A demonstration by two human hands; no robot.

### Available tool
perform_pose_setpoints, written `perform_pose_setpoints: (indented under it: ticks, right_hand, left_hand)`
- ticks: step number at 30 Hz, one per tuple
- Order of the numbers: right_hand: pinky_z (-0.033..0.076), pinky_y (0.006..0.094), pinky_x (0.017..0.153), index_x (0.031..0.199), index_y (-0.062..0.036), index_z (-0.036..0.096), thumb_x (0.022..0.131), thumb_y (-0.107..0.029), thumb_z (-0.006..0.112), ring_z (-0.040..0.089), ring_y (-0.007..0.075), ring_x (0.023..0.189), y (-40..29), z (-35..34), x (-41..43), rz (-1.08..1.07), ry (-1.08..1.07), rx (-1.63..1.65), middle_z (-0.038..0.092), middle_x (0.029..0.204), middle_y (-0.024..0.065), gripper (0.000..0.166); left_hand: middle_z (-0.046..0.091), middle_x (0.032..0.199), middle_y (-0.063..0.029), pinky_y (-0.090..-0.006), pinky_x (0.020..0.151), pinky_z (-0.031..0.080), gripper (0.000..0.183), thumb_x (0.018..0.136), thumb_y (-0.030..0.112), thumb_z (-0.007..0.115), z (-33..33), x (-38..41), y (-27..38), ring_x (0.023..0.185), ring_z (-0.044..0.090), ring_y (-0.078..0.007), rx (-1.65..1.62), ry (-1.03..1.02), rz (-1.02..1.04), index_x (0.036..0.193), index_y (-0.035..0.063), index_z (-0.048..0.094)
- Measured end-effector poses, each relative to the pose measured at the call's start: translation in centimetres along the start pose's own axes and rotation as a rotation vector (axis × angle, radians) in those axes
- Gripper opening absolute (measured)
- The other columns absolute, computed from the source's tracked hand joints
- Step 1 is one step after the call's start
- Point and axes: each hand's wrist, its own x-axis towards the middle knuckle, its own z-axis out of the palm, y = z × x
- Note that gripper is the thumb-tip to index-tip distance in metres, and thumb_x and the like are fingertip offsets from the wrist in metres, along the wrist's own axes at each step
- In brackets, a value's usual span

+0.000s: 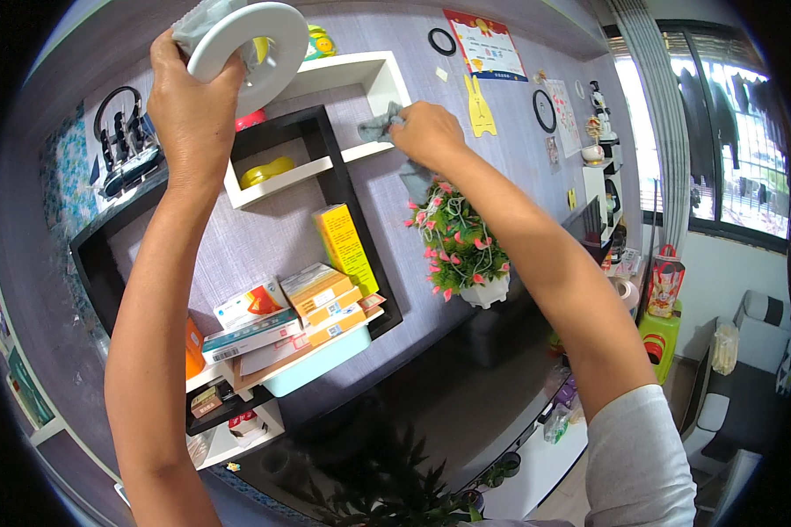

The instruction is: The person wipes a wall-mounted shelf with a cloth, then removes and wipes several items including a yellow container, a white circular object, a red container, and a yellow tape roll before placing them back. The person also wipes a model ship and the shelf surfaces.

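Note:
Raised at the upper left, my left hand [194, 112] grips a white round object [283, 39] with a broad rim, and a crumpled clear plastic wrapper [204, 23] shows behind it. My right hand [432, 132] pinches a grey cloth [379, 125] at the right end of a white wall shelf [385, 76]. More of the cloth hangs below my wrist, above a potted artificial plant [461, 244] with pink flowers. In the black and white shelf frame [336, 158] under my hands lies a yellow plastic object [267, 172]. What the round object is, I cannot tell.
Medicine boxes [323, 293] are stacked on the lower shelf beside an upright yellow box [346, 247]. A pale green bin [316, 365] sits beneath them. A model ship [128, 165] stands at the left. Below is a large dark television screen [435, 382]; a curtained window is at right.

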Motion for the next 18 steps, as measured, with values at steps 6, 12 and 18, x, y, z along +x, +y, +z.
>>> perform_pose_setpoints:
  ticks: [6, 12, 18]
  right_hand:
    - [0.049, 0.0429, 0.078, 0.09, -0.007, 0.07, 0.075, -0.025, 0.058, 0.061, 0.0359, 0.089, -1.3, 1.6, -0.1, -0.037, -0.008, -0.103, 0.063, 0.095, 0.0194, 0.027]
    - [0.05, 0.042, 0.079, 0.083, 0.0009, 0.068, 0.072, -0.018, 0.057, 0.063, 0.0359, 0.085, -3.3, 1.3, -1.4, -0.156, 0.019, -0.056, 0.065, 0.092, 0.021, 0.025]
    - [0.049, 0.0419, 0.079, 0.085, 0.0018, 0.068, 0.068, -0.017, 0.059, 0.062, 0.039, 0.085, -4.1, 1.7, -3.3, -0.112, -0.043, 0.298, 0.064, 0.087, 0.025, 0.026]
  left_hand:
    - [0.064, 0.098, -0.0184, -0.0352, 0.078, 0.053, 0.046, 0.076, 0.02, 0.068, -1.3, 0.2, -1.9, 0.088, 0.066, -0.0292, 0.037, 0.012, 0.026, 0.113, -0.0006, 0.049]
    - [0.064, 0.1, -0.0173, -0.0344, 0.078, 0.052, 0.045, 0.078, 0.022, 0.068, -0.5, 0.2, -1.1, 0.09, 0.066, -0.0275, -0.016, 0.016, 0.011, 0.113, 0.0008, 0.05]
    - [0.063, 0.101, -0.0151, -0.0332, 0.078, 0.051, 0.043, 0.08, 0.024, 0.068, 0.6, -0.3, -0.4, 0.091, 0.065, -0.025, -0.01, -0.015, -0.022, 0.112, 0.0028, 0.05]
